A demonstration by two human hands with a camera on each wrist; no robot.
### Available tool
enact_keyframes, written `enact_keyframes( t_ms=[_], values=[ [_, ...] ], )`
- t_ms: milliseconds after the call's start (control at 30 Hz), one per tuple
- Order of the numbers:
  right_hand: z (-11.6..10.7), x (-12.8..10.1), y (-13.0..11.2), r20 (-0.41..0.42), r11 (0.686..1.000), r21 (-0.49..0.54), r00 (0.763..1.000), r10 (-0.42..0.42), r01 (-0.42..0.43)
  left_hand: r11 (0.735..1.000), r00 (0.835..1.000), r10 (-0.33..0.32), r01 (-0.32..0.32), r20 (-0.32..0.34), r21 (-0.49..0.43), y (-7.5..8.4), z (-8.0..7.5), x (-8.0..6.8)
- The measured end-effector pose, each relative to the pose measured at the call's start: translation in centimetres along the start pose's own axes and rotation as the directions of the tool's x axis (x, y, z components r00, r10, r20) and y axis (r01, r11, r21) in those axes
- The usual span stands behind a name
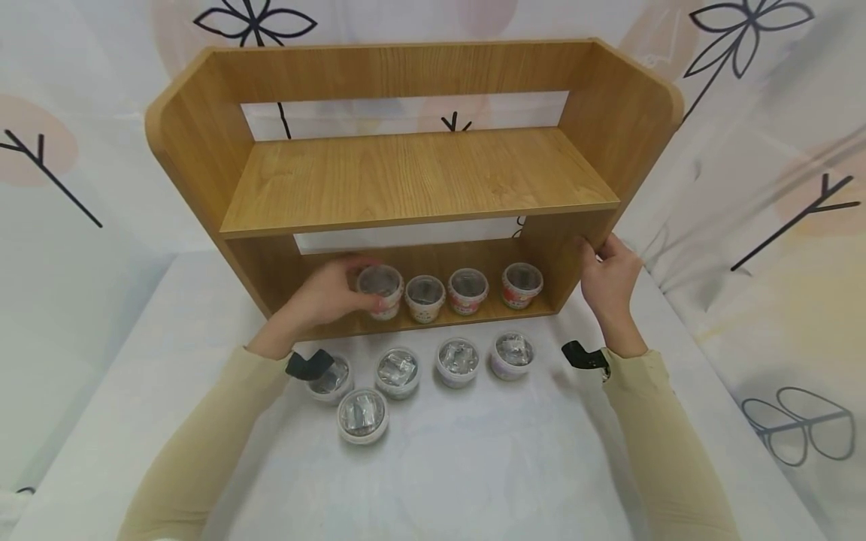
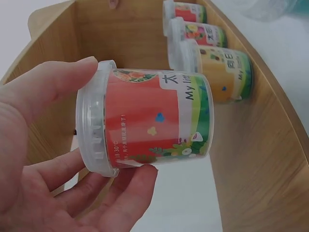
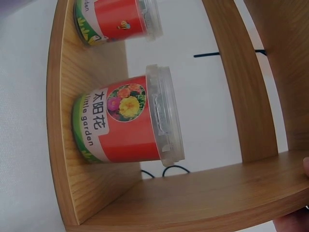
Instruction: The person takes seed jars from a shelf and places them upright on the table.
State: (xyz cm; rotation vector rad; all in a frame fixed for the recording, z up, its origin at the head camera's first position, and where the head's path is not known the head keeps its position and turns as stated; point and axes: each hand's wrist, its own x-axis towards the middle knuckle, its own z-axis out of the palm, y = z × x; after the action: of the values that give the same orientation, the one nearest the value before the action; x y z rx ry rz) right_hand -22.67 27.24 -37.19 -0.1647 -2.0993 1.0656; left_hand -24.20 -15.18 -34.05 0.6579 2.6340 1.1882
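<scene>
Left hand (image 1: 331, 291) pinches red-labelled cup (image 2: 149, 121), green bottom band, clear lid, in lower tier of wooden shelf (image 1: 419, 176) beside three cups (image 1: 468, 291). Right hand (image 1: 612, 276) grips shelf's side. Five front cups (image 1: 362, 417) show silvery packets (image 1: 398, 367) inside.

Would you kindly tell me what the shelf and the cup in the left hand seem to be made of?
Shelf: wood or wood-look laminate, smooth and satiny, showing grain. Cup: probably plastic, smooth and slightly glossy, given its translucent rim.
</scene>
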Motion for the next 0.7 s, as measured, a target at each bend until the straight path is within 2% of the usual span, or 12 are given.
enact_keyframes(
  t_ms=[133,367,700],
  values=[
    [0.0,0.0,0.1,0.014,1.000,0.001,1.000,0.002,-0.002,0.999,0.999,0.039,-0.039,-0.004,-0.005,0.6,0.1,-0.4],
    [0.0,-0.1,0.0,0.040,1.000,-0.006,0.999,0.017,-0.017,0.998,0.998,0.066,-0.066,0.005,0.014,1.5,0.4,-1.2],
    [-0.1,-0.1,0.0,0.039,1.000,-0.013,0.999,0.028,-0.027,0.984,0.985,0.175,-0.175,0.008,0.017,2.7,1.3,-2.1]
  ],
)
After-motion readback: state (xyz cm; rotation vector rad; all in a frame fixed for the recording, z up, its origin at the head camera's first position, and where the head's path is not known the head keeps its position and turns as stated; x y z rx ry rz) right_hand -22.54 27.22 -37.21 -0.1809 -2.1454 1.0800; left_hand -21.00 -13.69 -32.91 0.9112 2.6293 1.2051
